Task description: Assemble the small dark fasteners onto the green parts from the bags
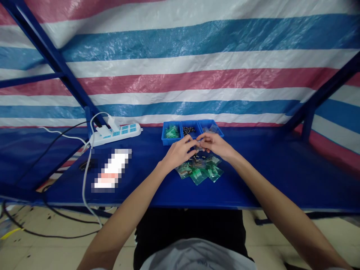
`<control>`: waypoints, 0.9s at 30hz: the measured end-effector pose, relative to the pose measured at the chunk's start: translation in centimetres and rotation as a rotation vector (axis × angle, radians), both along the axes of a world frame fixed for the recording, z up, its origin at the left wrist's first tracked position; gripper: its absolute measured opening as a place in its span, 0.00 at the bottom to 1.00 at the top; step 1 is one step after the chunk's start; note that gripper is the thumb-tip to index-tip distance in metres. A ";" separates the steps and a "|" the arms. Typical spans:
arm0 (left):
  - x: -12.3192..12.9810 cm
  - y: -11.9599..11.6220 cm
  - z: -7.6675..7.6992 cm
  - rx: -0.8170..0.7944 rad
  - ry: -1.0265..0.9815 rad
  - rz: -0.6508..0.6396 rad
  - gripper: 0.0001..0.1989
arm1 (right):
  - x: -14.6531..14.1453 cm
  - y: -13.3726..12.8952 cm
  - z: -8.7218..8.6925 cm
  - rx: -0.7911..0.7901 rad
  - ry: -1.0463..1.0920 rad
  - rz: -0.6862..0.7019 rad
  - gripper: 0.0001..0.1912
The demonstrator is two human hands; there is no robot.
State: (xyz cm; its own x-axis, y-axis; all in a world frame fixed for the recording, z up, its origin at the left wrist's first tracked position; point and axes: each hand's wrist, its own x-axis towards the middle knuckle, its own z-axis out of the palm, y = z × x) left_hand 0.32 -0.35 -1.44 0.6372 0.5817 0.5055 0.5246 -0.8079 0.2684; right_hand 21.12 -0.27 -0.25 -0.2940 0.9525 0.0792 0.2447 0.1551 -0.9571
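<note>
My left hand [180, 150] and my right hand [214, 144] meet in front of a blue divided tray. Between their closed fingertips is a small clear plastic bag [199, 146], partly hidden by the fingers. Below the hands lies a pile of small green-tinted zip bags [199, 175] with small metal parts in them. Several loose dark screws [194, 158] lie just above that pile. In the blue tray [170, 141], the left compartment has green bags [171, 131], the middle one small dark screws [188, 131], and the right one clear bags [211, 129], partly covered by my right hand.
A white power strip [120, 133] with plugs and cables stands at the back left of the blue table [281, 168]. A blurred-out flat object [112, 170] lies left of my arm. Blue frame posts [323, 92] and a striped tarp [197, 80] enclose the back.
</note>
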 end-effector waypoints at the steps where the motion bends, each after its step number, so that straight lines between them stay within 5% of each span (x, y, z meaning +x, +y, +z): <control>1: 0.0 0.0 0.0 0.018 -0.011 -0.004 0.09 | -0.3 0.0 -0.3 0.002 0.010 0.002 0.11; 7: -0.2 0.5 -0.4 0.081 -0.104 0.057 0.07 | -1.0 0.2 -1.4 0.056 -0.021 -0.049 0.07; 19: -0.2 0.7 -0.2 -0.020 -0.187 0.236 0.11 | -1.7 -0.2 -1.6 0.482 -0.319 -0.153 0.06; 27: -0.3 0.7 0.1 -0.045 -0.196 0.173 0.09 | -2.0 -0.6 -1.4 0.399 -0.215 -0.138 0.07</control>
State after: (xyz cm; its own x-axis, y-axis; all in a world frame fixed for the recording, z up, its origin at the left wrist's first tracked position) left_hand 0.04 0.40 -1.39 0.4191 0.6983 0.5803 0.5884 -0.6956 0.4122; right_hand 19.17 -0.82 -1.63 -0.2170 0.8915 0.3978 0.4751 0.4524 -0.7548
